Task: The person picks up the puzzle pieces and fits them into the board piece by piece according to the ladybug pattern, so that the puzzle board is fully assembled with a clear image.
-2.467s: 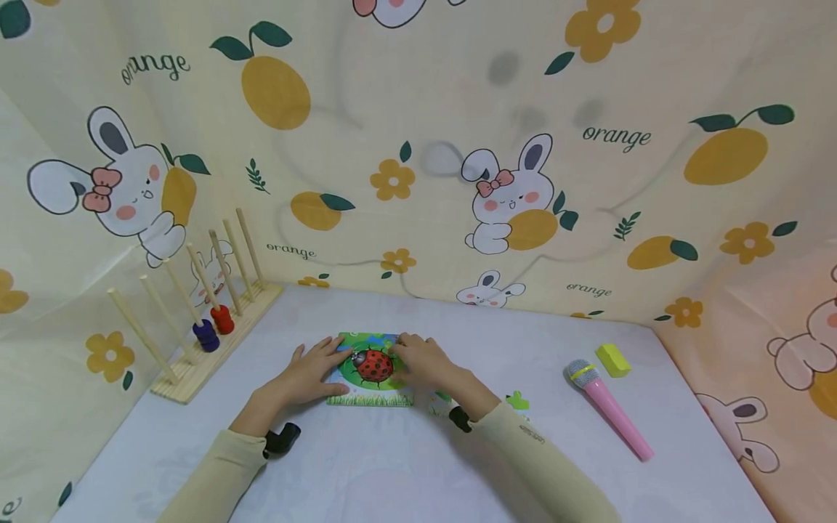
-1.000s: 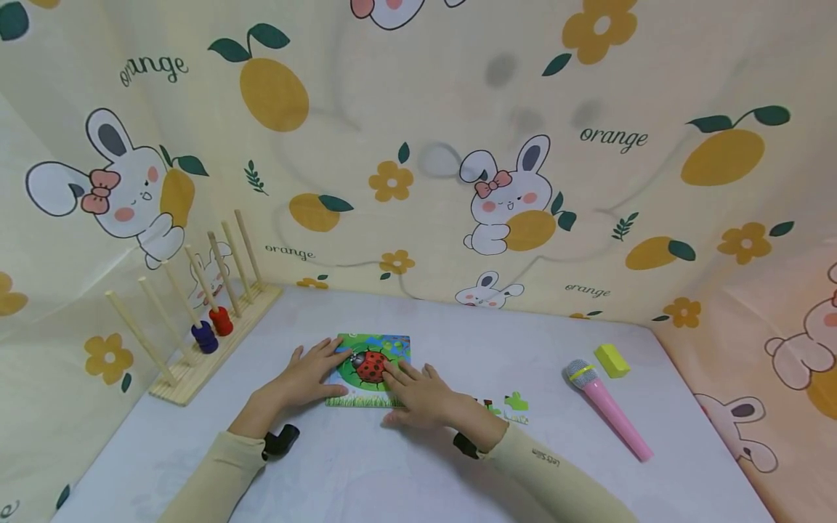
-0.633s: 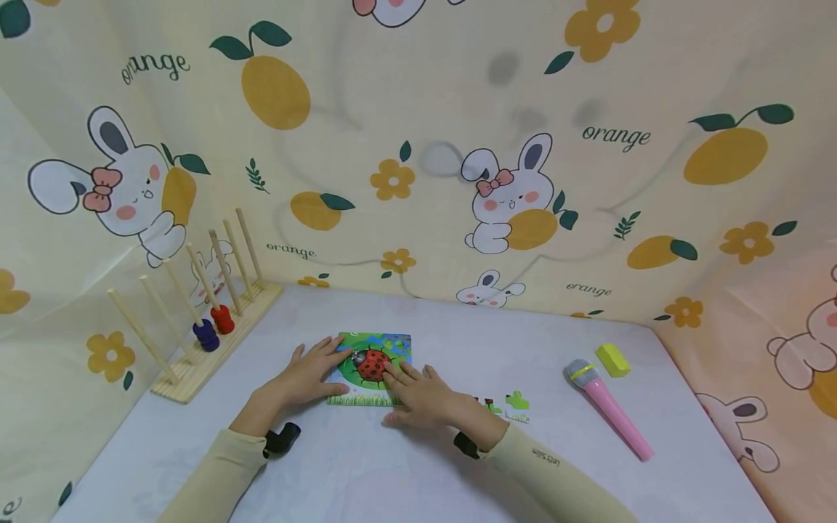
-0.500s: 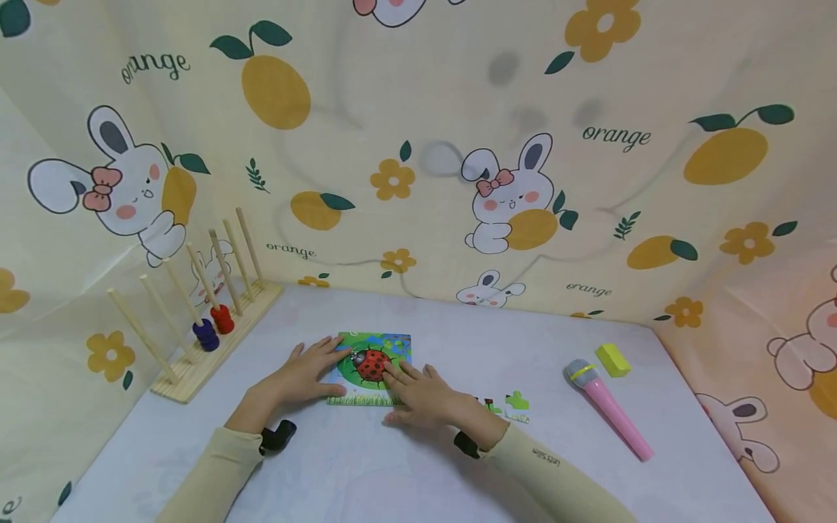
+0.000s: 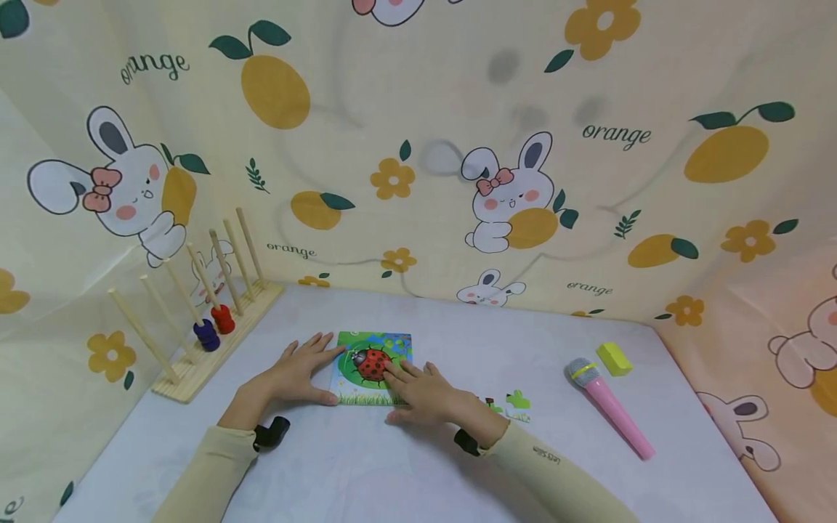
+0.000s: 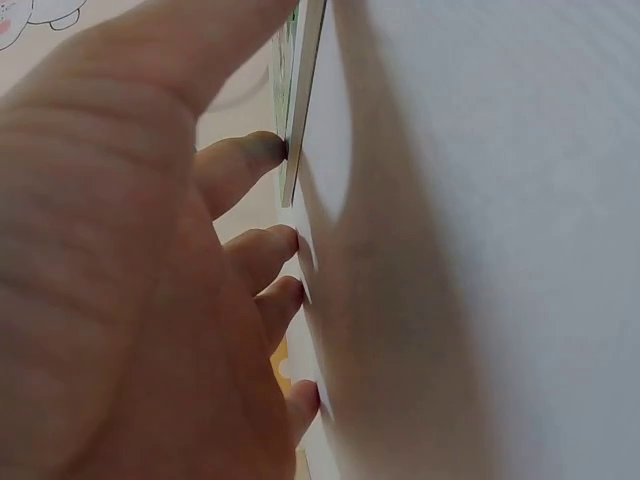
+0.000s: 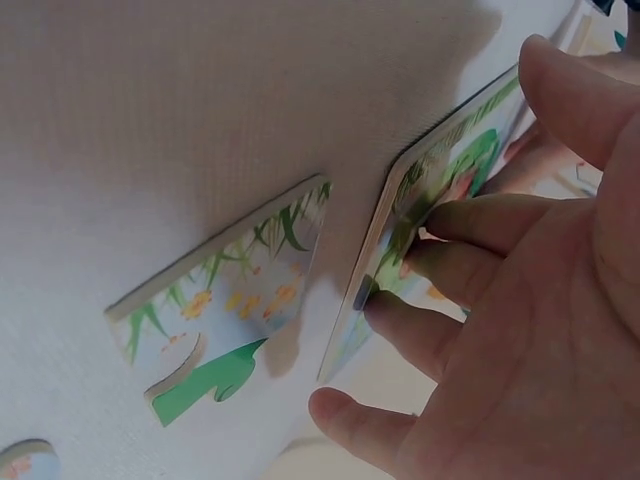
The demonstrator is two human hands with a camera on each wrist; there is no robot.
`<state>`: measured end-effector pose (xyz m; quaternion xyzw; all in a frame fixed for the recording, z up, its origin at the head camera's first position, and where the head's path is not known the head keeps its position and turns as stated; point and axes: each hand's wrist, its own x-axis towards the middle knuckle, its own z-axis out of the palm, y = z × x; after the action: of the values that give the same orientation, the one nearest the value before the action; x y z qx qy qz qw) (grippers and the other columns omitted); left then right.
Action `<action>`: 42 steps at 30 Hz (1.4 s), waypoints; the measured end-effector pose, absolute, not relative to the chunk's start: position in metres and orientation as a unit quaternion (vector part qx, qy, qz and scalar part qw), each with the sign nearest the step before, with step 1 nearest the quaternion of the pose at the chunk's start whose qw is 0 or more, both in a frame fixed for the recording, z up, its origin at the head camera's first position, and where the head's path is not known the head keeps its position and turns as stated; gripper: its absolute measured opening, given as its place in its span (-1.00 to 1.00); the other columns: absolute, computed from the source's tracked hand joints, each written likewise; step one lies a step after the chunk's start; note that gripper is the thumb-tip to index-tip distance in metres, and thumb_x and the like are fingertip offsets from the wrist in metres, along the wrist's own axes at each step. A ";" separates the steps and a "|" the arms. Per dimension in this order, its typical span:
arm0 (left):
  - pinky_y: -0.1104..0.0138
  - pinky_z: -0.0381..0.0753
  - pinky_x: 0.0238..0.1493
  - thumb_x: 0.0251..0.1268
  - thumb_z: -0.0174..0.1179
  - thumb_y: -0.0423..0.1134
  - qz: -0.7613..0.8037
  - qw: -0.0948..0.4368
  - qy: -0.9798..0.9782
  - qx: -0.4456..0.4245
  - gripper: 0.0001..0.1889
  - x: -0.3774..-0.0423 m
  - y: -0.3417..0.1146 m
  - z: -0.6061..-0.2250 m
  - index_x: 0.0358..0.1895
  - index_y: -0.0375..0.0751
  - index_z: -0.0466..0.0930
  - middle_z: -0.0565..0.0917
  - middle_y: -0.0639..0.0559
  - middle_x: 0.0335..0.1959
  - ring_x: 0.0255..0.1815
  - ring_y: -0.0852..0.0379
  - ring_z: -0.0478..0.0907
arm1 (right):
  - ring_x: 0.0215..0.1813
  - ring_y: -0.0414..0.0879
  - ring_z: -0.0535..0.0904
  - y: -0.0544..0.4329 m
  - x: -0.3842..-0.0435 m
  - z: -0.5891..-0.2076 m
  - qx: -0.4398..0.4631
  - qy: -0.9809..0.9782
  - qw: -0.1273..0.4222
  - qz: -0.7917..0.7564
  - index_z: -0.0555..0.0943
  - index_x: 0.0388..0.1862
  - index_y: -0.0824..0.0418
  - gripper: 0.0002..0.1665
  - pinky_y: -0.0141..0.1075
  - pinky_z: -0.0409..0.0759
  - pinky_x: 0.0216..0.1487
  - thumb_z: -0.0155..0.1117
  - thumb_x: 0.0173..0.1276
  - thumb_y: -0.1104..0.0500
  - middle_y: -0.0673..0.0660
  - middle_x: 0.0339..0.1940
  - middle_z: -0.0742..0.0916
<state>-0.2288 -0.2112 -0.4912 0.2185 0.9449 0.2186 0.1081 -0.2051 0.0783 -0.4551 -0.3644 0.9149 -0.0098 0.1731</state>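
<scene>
A broad lane of tabletop (image 5: 366, 472) spans the lower centre, between my two sleeves; a second runs from the puzzle board (image 5: 365, 365) up to the patterned cloth (image 5: 418, 94), which bounds the upper side. At left, the tall pegs of the wooden rack (image 5: 225, 346) bar a low sideways pass, a strip of table separating them from my left hand (image 5: 294, 374). My right hand (image 5: 425, 394) blocks the board's lower right corner. Beside that wrist lie loose, flat puzzle pieces (image 5: 519, 399); beyond a wider gap at right, the microphone (image 5: 613, 411) slants across, the yellow block (image 5: 615, 359) near its head. In the right wrist view, a narrow gap parts a flowered piece (image 7: 230, 290) from the board.
</scene>
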 end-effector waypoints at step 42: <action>-0.34 -0.26 0.44 -0.11 0.43 0.37 0.219 0.109 0.947 0.210 0.15 -0.228 -0.209 -0.491 0.55 -0.13 0.19 0.04 -0.28 0.59 0.59 -0.33 -0.15 | -0.06 0.00 0.53 0.144 -0.202 -0.463 -0.285 0.939 0.064 -0.183 0.59 0.16 0.28 -0.33 -0.02 0.46 -0.11 0.55 -0.01 0.34 0.14 -0.09 0.65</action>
<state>-0.2284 -0.2094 -0.4906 0.2101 0.9467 0.2187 0.1088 -0.2017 0.1435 -0.4629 -0.2853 0.9385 -0.1835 0.0639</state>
